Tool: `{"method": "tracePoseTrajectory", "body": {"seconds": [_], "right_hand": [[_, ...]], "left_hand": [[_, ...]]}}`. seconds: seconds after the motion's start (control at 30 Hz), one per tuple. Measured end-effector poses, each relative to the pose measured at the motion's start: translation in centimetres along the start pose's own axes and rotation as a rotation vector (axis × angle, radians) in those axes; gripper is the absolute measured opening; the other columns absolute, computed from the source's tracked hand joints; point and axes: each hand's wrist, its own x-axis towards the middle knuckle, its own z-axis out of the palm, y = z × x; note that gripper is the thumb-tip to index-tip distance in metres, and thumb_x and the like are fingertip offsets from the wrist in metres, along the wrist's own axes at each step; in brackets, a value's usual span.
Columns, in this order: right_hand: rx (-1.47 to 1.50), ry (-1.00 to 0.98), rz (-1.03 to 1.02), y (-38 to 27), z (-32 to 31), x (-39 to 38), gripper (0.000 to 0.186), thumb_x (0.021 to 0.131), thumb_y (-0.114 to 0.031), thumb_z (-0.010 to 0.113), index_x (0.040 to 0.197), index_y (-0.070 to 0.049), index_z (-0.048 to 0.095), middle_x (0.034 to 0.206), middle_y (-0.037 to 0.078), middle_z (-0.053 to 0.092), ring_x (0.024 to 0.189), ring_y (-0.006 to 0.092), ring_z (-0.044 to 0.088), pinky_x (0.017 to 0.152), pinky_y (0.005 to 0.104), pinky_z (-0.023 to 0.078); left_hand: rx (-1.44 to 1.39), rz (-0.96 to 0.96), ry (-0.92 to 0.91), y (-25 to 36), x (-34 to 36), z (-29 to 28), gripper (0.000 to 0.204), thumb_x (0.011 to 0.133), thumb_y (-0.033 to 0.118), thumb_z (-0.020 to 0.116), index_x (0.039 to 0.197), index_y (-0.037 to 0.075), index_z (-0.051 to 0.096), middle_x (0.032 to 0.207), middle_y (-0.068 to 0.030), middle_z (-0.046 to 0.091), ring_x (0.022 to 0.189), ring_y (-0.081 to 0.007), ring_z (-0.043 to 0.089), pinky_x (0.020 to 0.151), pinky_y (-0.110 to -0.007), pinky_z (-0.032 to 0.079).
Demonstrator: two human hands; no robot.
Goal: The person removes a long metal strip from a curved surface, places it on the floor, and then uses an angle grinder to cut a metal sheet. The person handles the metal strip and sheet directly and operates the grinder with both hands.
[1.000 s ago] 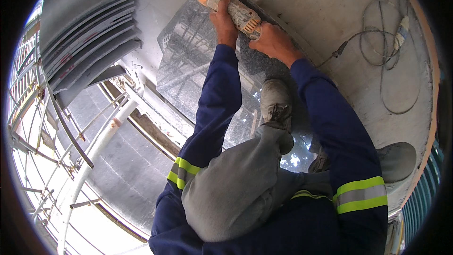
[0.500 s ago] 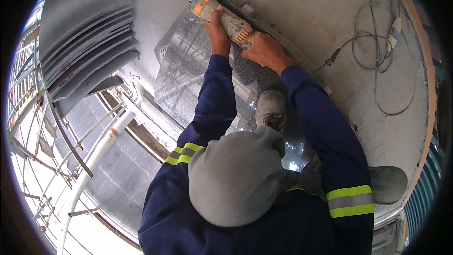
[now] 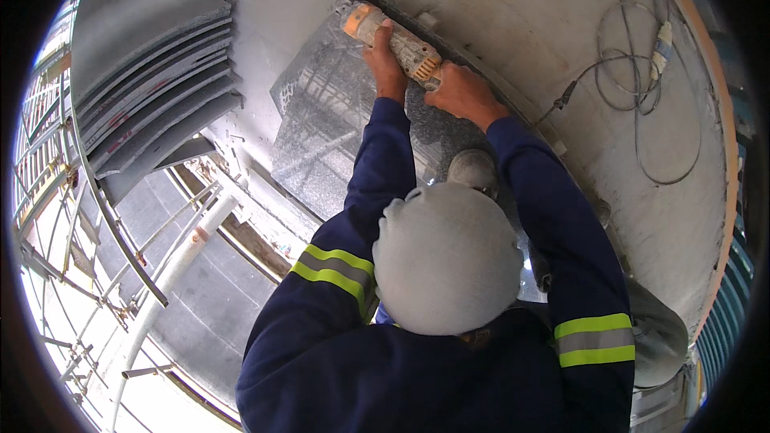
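Observation:
My left hand (image 3: 385,64) is closed round the front body of a dusty orange-and-grey angle grinder (image 3: 370,24). Just right of it, my right hand (image 3: 465,92) grips the rear end of the tool. The grinder's head sits at the upper edge of a glossy speckled dark stone slab (image 3: 321,136), the disc too small to make out. My booted foot (image 3: 472,168) is on the slab below my hands. A rounded grey cloth shape (image 3: 445,256), apparently my bent knee, hides the slab's lower part.
Several grey slabs (image 3: 152,8) are stacked at upper left. Metal scaffolding (image 3: 48,224) and a white pipe (image 3: 180,265) run beside a drop on the left. A looped cable with connector (image 3: 661,48) lies on the concrete at right, near a curved orange edge (image 3: 726,192) and teal corrugated sheeting (image 3: 714,361).
The grinder and both hands shifted left, then slightly right and down in the picture, still held the same way. The grey rounded shape has moved up and right, covering more of my boot.

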Motion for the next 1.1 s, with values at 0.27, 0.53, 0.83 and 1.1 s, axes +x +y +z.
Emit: {"method": "tracePoseTrajectory", "body": {"seconds": [0.27, 0.53, 0.83, 1.1], "right_hand": [[0.114, -0.149, 0.071, -1.0, -1.4, 0.6, 0.047, 0.074, -0.027, 0.074, 0.103, 0.009, 0.065, 0.076, 0.019, 0.072, 0.057, 0.0287, 0.069, 0.065, 0.039, 0.057], [0.092, -0.094, 0.046, -0.4, -0.5, 1.2, 0.045, 0.073, -0.03, 0.074, 0.1, 0.006, 0.07, 0.078, 0.023, 0.073, 0.069, 0.0327, 0.074, 0.073, 0.0407, 0.059], [0.09, -0.106, 0.03, -0.4, -1.0, 0.3, 0.046, 0.075, -0.029, 0.075, 0.103, 0.007, 0.068, 0.08, 0.021, 0.073, 0.061, 0.0288, 0.072, 0.067, 0.0388, 0.059], [0.101, -0.121, 0.035, -0.4, -0.9, 0.4, 0.043, 0.075, -0.027, 0.074, 0.102, 0.006, 0.068, 0.075, 0.019, 0.073, 0.056, 0.0263, 0.071, 0.064, 0.0376, 0.059]], "left_hand": [[0.023, 0.009, 0.005, 0.1, 1.1, -0.1, 0.04, 0.086, 0.023, 0.073, 0.112, -0.003, 0.059, 0.093, -0.0104, 0.063, 0.077, -0.0231, 0.066, 0.068, -0.038, 0.055], [0.036, -0.004, 0.005, 0.4, 1.1, -0.2, 0.045, 0.085, 0.025, 0.075, 0.113, -0.006, 0.06, 0.091, -0.0118, 0.064, 0.074, -0.0243, 0.067, 0.068, -0.038, 0.055], [0.029, -0.012, 0.024, 0.6, 0.3, 0.4, 0.038, 0.086, 0.021, 0.073, 0.111, -0.005, 0.06, 0.09, -0.0109, 0.064, 0.074, -0.0238, 0.067, 0.068, -0.038, 0.055], [0.063, -0.006, 0.01, 0.4, 0.5, 0.0, 0.041, 0.087, 0.024, 0.072, 0.112, -0.005, 0.059, 0.093, -0.0109, 0.064, 0.076, -0.0239, 0.067, 0.069, -0.039, 0.055]]}}
